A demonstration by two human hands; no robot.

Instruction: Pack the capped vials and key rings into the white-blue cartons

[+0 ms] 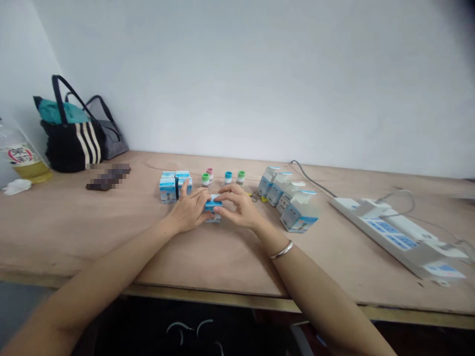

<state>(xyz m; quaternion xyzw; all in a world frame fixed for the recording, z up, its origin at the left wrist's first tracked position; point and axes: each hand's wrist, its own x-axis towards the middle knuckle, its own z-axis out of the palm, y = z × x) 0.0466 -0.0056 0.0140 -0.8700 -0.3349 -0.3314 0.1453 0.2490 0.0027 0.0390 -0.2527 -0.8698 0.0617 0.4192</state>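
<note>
A small blue-and-white carton (213, 216) stands on the table, held between my two hands. My left hand (188, 210) presses on its left side and top, fingers closed around that edge. From the right, my right hand (239, 206) grips it with the thumb on the front and the fingertips over the top. Just behind are several small bottles: one with a green cap (205, 177), one pink-capped (210, 173), one blue-capped (228, 176) and another green-capped bottle (241, 175). Left of my left hand sits a cluster of closed cartons (168, 190).
On the right, several cartons with raised flaps (299, 215) stand in a slanting row. Beyond them lies a white power strip (393, 237) with cables. A black striped bag (74, 143), an oil bottle (25, 160), a tissue (18, 186) and a dark, partly blurred object (100, 183) are at left.
</note>
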